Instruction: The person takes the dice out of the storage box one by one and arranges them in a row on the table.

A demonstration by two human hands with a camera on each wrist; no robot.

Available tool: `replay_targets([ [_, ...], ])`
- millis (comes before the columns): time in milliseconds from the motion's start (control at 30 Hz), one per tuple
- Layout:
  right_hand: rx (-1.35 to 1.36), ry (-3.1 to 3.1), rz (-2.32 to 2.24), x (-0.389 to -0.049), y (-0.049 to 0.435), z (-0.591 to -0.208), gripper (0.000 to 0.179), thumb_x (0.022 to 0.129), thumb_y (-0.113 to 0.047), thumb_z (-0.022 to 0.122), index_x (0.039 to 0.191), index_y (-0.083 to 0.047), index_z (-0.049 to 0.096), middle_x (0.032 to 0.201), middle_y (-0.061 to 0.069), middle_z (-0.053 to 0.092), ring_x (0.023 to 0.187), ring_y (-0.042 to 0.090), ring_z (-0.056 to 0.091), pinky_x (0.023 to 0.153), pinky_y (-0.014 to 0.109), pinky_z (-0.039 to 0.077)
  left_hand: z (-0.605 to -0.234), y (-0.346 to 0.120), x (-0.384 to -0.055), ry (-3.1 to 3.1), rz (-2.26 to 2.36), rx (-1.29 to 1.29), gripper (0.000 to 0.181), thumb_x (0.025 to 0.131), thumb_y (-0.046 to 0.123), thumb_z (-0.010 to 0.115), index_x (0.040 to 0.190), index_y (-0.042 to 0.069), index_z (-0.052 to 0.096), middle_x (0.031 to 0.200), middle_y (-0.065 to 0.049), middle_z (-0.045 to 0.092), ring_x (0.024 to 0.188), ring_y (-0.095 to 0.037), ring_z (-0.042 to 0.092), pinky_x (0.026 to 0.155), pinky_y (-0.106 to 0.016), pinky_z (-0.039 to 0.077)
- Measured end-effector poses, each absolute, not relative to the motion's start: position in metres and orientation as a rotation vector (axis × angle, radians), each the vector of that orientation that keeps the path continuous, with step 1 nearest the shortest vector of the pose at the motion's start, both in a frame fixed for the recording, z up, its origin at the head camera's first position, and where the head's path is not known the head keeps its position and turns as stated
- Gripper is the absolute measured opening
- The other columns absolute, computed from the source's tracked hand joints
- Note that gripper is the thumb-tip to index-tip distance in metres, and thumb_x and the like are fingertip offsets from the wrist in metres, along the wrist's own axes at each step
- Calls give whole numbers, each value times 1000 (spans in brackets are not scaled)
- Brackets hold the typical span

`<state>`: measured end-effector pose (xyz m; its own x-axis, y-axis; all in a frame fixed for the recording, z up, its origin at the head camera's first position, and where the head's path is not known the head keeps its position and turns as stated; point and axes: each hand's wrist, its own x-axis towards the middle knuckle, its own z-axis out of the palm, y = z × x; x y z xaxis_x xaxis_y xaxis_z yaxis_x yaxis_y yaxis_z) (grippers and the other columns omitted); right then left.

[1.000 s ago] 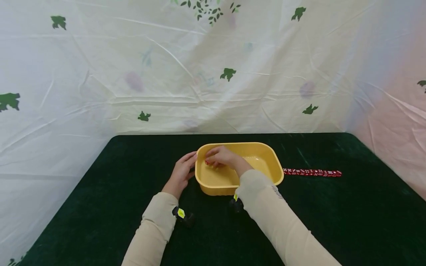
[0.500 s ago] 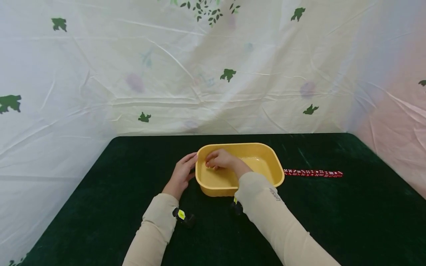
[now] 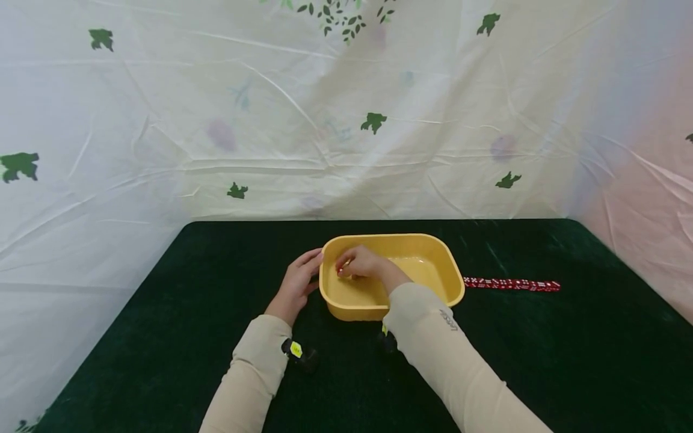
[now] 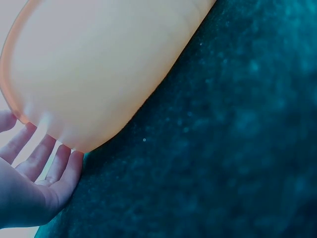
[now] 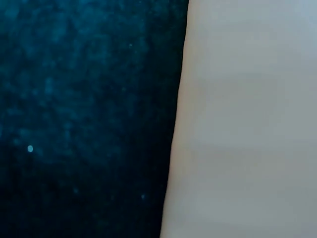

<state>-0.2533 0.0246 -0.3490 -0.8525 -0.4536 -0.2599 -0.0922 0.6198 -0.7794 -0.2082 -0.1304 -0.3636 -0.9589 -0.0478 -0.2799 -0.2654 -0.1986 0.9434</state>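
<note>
A yellow plastic tub [image 3: 417, 267] stands on the dark green cloth. My right hand [image 3: 361, 263] reaches inside its left half, with thumb and fingers pinching a small red die [image 3: 340, 272], mostly hidden by the fingertips. From outside, my left hand [image 3: 298, 278] touches the tub's left end. In the left wrist view, the fingertips of that left hand [image 4: 42, 181] rest against the tub's outer wall [image 4: 99, 74], with the fingers fairly straight. Only the tub's side [image 5: 242, 124] and cloth appear in the right wrist view; the right hand is outside it.
A straight row of red dice [image 3: 511, 284] with white pips lies on the cloth [image 3: 178, 349], extending right from the tub's right side. Behind the table hangs a pale curtain [image 3: 303, 138] with green leaf shapes.
My right hand has shifted slightly inside the tub, and its fingertips with the red die sit a little lower. The left hand stays against the tub's end.
</note>
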Motion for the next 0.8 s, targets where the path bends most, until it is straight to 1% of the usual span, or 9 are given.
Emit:
replay_targets([
  [167, -438, 2413, -1112, -253, 25, -350, 13, 77, -8, 63, 90, -5, 64, 76, 5, 54, 58, 18, 45, 54, 23, 40, -364, -130, -209, 1892, 2292, -366, 30, 84, 29, 54, 112, 16, 55, 111, -3, 51, 99, -20, 49, 83, -41, 39],
  [400, -467, 2442, -1058, -253, 24, -350, 12, 77, -8, 63, 89, -7, 64, 79, 4, 55, 63, 18, 48, 57, 23, 41, -364, -131, -209, 1900, 2287, -359, 31, 83, 31, 55, 111, 17, 55, 111, -2, 51, 100, -20, 48, 84, -41, 38],
  [600, -480, 2462, -1036, -254, 24, -352, 12, 76, -8, 63, 88, -7, 65, 77, 3, 56, 62, 16, 48, 56, 22, 41, -365, -131, -210, 1892, 2302, -342, 31, 84, 29, 55, 112, 15, 55, 112, -4, 52, 99, -21, 48, 84, -41, 38],
  [800, -495, 2469, -1024, -253, 24, -350, 12, 76, -8, 63, 88, -7, 66, 74, 3, 56, 61, 16, 48, 55, 22, 40, -364, -131, -210, 1893, 2293, -348, 29, 85, 28, 54, 112, 16, 55, 111, -3, 52, 99, -20, 49, 83, -40, 39],
])
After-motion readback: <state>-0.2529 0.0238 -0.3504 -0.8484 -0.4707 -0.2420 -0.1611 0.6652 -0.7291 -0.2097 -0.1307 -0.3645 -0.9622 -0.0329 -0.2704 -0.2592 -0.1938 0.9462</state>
